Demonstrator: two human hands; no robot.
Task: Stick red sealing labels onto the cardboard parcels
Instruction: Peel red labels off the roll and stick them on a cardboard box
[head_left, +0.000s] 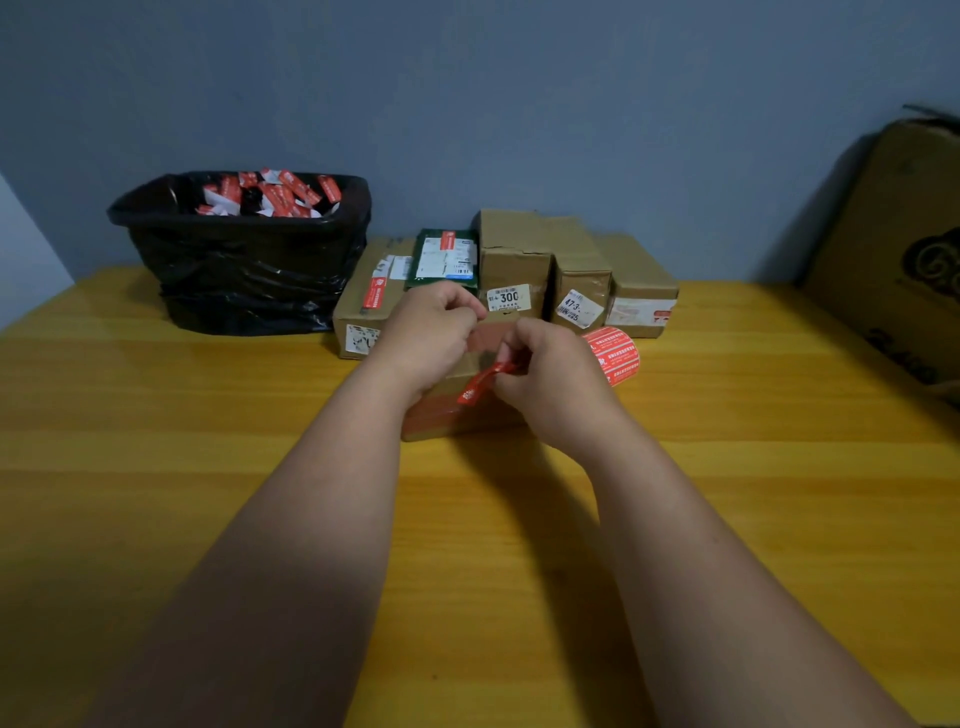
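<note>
Both forearms reach out over the yellow wooden desk (208, 415); the left hand (431, 338) and right hand (550, 374) meet above a small cardboard parcel (447, 410) lying in front of the person, largely hidden beneath them. The right hand's fingers curl and pinch a red sealing label (480, 382), which hangs twisted between the two hands just over the parcel's top; the left hand's fingers are curled in close at the label's far end, though whether they actually grip it I cannot tell.

Just behind the right hand a roll of red labels (613, 356) lies on its side, printed with white characters too small to read. Along the blue-grey wall (519, 104) stands a row of parcels: a low box (363, 306) bearing a red label strip and white stickers; a dark green packet (447, 257) leaning on it with a white shipping slip; a taller box (511, 260) whose sticker reads "300"; a box (582, 280) with a sticker starting "47-3"; and a low box (641, 291) with a red-and-white label.

To the left sits a bin lined with a black bag (244, 260), heaped with red and white scraps (270, 195); at the far right a large cardboard carton (904, 249) leans, a dark swirl printed on its face.
</note>
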